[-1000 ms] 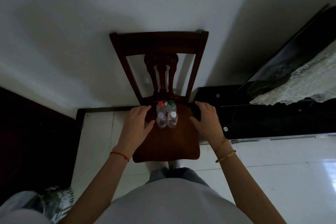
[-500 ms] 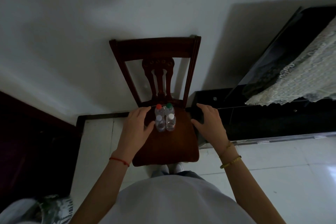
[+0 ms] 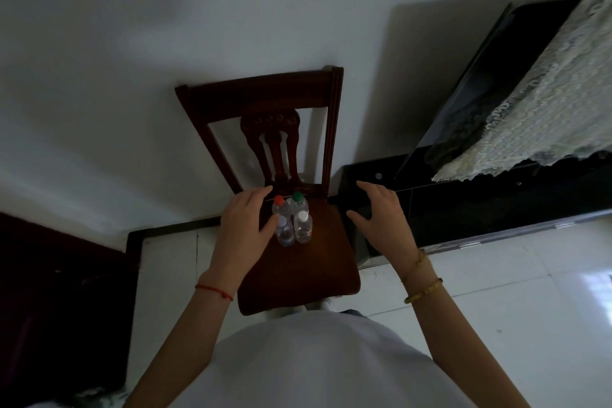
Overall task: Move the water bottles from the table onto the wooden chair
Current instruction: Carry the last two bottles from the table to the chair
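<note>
4 clear water bottles [image 3: 292, 221] upright on wooden chair [image 3: 308, 270], red/green/white caps. Left hand [image 3: 243, 225] spread, thumb at front-left btl; right hand [image 3: 382, 220] spread, holds nothing.

Hides part of the near-left water bottle [image 3: 284, 231] behind the left hand's [image 3: 244, 223] thumb, leaving its cap unseen and contact impossible to judge. Cuts off the dark cabinet [image 3: 496, 205] and the lace cloth [image 3: 543, 116] at the right edge, and both forearms at the bottom. Loses bottle labels to dimness and small size; conceals the wooden chair's [image 3: 298, 268] legs beneath the seat.
</note>
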Action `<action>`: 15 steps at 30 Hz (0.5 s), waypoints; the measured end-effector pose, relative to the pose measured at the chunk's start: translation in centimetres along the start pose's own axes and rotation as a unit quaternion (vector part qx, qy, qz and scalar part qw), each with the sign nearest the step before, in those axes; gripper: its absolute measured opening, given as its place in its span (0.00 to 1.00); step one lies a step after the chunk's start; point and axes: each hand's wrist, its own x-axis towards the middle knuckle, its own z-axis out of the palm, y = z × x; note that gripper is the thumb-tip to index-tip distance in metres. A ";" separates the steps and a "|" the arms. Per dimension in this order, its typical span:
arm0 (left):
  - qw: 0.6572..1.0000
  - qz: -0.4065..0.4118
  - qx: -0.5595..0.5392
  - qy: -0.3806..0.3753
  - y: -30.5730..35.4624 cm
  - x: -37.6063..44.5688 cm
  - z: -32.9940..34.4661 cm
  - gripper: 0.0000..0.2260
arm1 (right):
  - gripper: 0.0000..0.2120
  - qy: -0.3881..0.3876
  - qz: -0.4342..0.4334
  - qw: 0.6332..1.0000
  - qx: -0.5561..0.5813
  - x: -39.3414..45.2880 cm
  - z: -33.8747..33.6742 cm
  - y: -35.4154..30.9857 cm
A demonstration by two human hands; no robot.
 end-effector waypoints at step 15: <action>0.994 0.084 -0.002 -0.069 1.2 2.7 0.2 0.22 | 0.29 0.069 0.080 0.994 0.007 -3.0 -0.9 1.0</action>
